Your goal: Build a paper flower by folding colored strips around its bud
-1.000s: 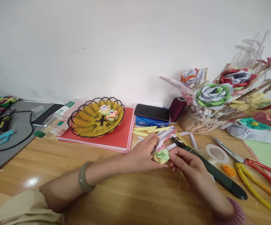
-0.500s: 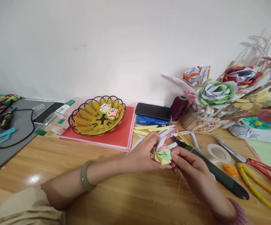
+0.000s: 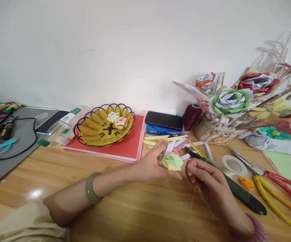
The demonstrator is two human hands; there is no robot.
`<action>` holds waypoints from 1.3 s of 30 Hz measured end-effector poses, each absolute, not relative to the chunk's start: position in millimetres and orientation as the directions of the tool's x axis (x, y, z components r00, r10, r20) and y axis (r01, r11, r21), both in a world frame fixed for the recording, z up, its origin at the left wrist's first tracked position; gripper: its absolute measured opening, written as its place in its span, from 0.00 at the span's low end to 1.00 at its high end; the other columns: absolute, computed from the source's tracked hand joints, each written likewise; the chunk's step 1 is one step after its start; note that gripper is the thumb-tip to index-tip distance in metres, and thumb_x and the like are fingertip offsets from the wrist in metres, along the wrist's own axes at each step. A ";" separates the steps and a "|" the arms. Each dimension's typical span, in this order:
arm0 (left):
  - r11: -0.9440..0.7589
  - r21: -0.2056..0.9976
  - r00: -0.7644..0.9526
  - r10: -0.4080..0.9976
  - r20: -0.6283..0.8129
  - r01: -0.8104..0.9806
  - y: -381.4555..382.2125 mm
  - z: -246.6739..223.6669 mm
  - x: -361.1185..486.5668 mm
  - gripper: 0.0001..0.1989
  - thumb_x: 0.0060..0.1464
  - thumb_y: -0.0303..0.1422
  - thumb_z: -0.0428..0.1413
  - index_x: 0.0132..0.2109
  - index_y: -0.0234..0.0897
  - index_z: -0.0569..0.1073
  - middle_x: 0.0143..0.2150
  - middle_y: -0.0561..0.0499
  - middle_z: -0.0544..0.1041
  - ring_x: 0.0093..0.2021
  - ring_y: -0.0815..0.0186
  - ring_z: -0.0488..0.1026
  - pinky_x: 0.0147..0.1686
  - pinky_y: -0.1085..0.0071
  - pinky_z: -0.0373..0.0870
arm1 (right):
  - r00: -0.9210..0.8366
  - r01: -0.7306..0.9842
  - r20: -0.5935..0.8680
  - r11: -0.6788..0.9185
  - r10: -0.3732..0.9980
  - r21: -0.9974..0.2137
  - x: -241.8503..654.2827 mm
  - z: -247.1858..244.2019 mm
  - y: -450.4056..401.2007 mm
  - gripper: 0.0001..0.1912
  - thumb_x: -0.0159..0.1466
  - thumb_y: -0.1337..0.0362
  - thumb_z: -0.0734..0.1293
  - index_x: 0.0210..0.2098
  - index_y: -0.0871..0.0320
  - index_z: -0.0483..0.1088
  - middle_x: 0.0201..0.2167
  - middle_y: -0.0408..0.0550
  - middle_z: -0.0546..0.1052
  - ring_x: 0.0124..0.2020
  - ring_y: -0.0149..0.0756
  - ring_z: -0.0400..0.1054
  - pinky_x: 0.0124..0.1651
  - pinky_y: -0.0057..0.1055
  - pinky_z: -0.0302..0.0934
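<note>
My left hand is closed around a folded paper flower in light green, yellow and white, with a little pink showing behind. The fingers wrap its left side and the thumb lies below. Just to its right, apart from the paper, my right hand is closed, thumb and fingertips pressed together. A thin pale thread hangs from these fingertips and curls onto the table. Whether the fingers also pinch a needle cannot be seen. White and yellow paper strips lie behind the hands.
A yellow woven basket with two small paper balls stands on red paper. To the right lie a dark green utility knife, a tape roll, an orange rosette and red-handled scissors. Paper flowers stand behind.
My right hand has let go of the paper flower's right edge and moved slightly right and down. My left hand keeps the flower, shifted a little left.
</note>
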State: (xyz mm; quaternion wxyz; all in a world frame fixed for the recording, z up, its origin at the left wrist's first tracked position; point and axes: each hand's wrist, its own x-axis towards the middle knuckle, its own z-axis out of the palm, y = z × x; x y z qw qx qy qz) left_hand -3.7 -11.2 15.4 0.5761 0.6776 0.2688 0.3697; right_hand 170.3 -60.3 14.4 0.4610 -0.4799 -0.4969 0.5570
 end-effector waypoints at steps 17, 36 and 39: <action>0.273 0.953 0.784 0.617 -0.068 -0.132 0.7 6.1 -5.5 0.24 0.30 0.34 0.67 0.39 0.36 0.71 0.43 0.49 0.72 0.44 0.65 0.68 0.48 0.65 0.59 | -0.034 0.169 0.074 0.078 0.997 -0.983 171.0 20.8 -57.4 0.12 0.57 0.55 0.66 0.37 0.53 0.74 0.39 0.45 0.75 0.34 0.35 0.66 0.34 0.30 0.62; -0.221 0.963 0.657 0.751 0.067 0.153 -7.5 23.4 -5.3 0.10 0.51 0.30 0.52 0.33 0.32 0.78 0.39 0.47 0.77 0.42 0.66 0.71 0.43 0.74 0.65 | -0.210 0.545 0.443 0.481 0.871 -0.687 167.9 14.7 -62.1 0.10 0.59 0.66 0.65 0.41 0.54 0.71 0.31 0.46 0.72 0.29 0.33 0.66 0.28 0.28 0.62; -0.153 0.974 0.669 0.743 0.004 0.164 -9.3 22.1 -4.5 0.12 0.52 0.31 0.51 0.39 0.32 0.77 0.41 0.47 0.77 0.43 0.65 0.72 0.44 0.73 0.66 | -0.197 0.563 0.471 0.492 0.860 -0.664 168.6 11.6 -61.2 0.09 0.60 0.66 0.64 0.41 0.54 0.71 0.32 0.46 0.73 0.30 0.34 0.67 0.30 0.30 0.63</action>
